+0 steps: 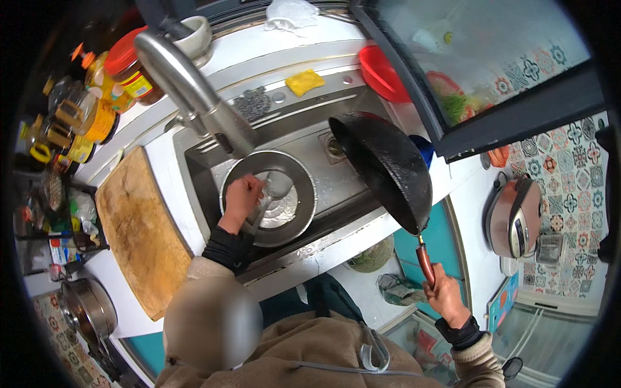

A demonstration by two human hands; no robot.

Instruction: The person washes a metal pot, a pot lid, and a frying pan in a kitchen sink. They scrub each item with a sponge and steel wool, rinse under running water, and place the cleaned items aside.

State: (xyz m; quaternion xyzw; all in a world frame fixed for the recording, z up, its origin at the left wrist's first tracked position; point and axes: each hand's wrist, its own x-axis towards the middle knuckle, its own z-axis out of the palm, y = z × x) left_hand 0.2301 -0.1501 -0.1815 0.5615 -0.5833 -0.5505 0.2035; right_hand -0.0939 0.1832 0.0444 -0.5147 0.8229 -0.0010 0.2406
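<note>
My left hand (pixel 240 197) grips the handle of a metal ladle (pixel 277 187) whose bowl rests inside a round steel basin (pixel 304 204) in the sink (pixel 349 187). My right hand (pixel 446 294) holds the reddish-brown wooden handle of a black wok (pixel 385 168). The wok is tilted on its side over the sink's right edge, with its hollow facing the basin. The steel basin holds a little water.
A large steel faucet (pixel 194 90) arches over the sink. A wooden cutting board (pixel 139 229) lies to the left, with jars and bottles (pixel 97 103) beyond it. A yellow sponge (pixel 304 82), a steel scrubber (pixel 251 103) and a red bowl (pixel 381 71) sit behind the sink. A rice cooker (pixel 514 216) stands on the right, a steel pot (pixel 87 307) at lower left.
</note>
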